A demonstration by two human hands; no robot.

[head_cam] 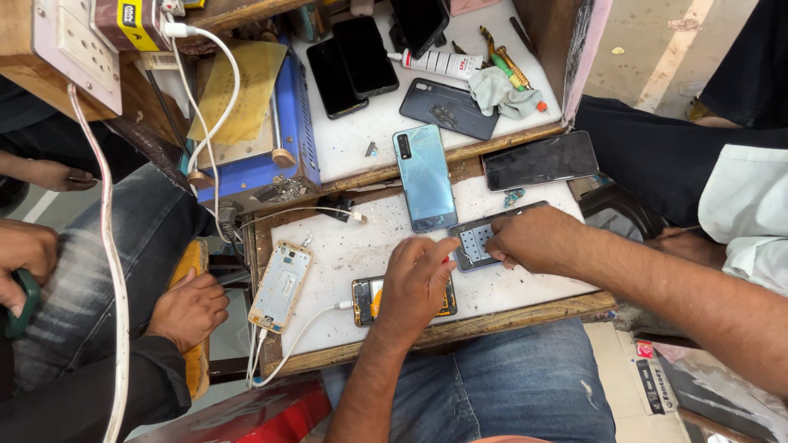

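While both hands work low over the white board (525, 291), the left hand (414, 283) lies curled, knuckles up, over an opened phone (367, 300) with a white cable (308, 324) plugged in; a bit of red shows under its fingers, and I cannot tell whether they pinch it. Right hand (525, 238) pins a small grey parts tray (474, 245), fingers bent and pressed on its edge. Best done, I'd judge, by holding the tray flat and moving slowly so tiny parts stay put. Beside them, a gold-framed phone shell (281, 285) and a pale blue phone (423, 175) lie face down. Farther off: dark phones (349, 61), a white glue tube (439, 63), a blue heating plate (254, 115). Board is scuffed and speckled, stall is cramped, and other people's hands (189, 310) rest at the left.
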